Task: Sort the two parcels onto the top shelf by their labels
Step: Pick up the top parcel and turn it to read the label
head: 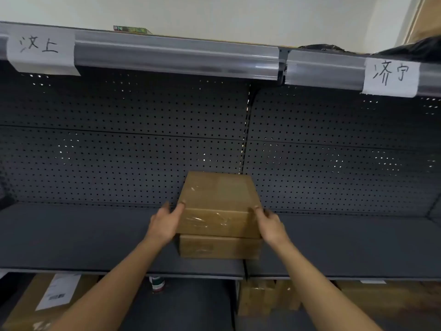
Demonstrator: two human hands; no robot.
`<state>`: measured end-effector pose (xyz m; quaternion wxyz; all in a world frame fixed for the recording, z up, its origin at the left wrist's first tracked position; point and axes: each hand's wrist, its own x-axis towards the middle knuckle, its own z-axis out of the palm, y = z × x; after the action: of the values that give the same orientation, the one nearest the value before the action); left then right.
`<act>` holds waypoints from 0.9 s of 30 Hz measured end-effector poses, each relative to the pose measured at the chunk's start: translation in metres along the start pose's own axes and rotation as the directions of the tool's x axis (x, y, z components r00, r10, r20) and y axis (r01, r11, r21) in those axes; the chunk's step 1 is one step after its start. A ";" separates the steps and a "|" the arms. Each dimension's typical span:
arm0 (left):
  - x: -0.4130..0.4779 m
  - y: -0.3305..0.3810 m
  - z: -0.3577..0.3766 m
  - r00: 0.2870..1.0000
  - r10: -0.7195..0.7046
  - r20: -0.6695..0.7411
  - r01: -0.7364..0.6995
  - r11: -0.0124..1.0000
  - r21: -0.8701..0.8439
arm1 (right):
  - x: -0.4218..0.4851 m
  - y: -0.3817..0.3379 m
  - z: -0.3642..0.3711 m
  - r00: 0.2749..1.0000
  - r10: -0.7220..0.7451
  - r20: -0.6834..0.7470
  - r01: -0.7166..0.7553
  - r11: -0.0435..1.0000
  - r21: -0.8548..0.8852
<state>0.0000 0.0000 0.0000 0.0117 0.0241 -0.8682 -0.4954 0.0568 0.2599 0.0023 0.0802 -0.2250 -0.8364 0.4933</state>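
Note:
Two brown cardboard parcels are stacked on the dark middle shelf (83,237). The upper parcel (218,201), wrapped in clear tape, lies on the lower parcel (219,247). My left hand (164,223) grips the upper parcel's left side, and my right hand (270,225) grips its right side. No label shows on either parcel from here. The top shelf's front rail (176,56) carries two handwritten paper signs, one at the left (39,50) and one at the right (391,76).
A perforated dark back panel (119,139) rises behind the parcels. Black bags (410,48) lie on the top shelf at the right, and a flat green packet (130,29) at its left. Below the middle shelf are cardboard boxes (269,297) and a small can (157,284).

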 end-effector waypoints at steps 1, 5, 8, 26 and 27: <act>0.003 0.003 0.004 1.000 0.005 0.007 -0.005 1.000 0.008 | 0.004 -0.004 0.003 1.000 0.009 -0.001 -0.009 1.000 0.010; 0.013 0.012 0.018 0.998 0.013 0.054 -0.014 1.000 0.014 | 0.012 -0.008 0.008 1.000 0.019 -0.016 -0.018 0.997 0.079; 0.017 0.016 0.023 1.000 -0.010 0.023 0.011 0.999 -0.050 | 0.008 -0.007 0.011 0.999 0.027 -0.026 -0.024 0.991 0.129; -0.031 0.004 0.016 0.964 0.170 -0.205 -0.219 0.943 -0.249 | -0.028 -0.016 0.003 0.997 -0.056 -0.045 0.072 0.796 0.600; -0.032 0.003 0.015 0.966 0.172 -0.191 -0.217 0.945 -0.246 | -0.030 -0.016 0.003 0.998 -0.047 -0.045 0.065 0.783 0.619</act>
<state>0.0310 0.0158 -0.0045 0.1366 -0.0223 -0.7882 -0.5997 0.0773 0.2377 0.0170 0.1755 -0.1683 -0.6333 0.7347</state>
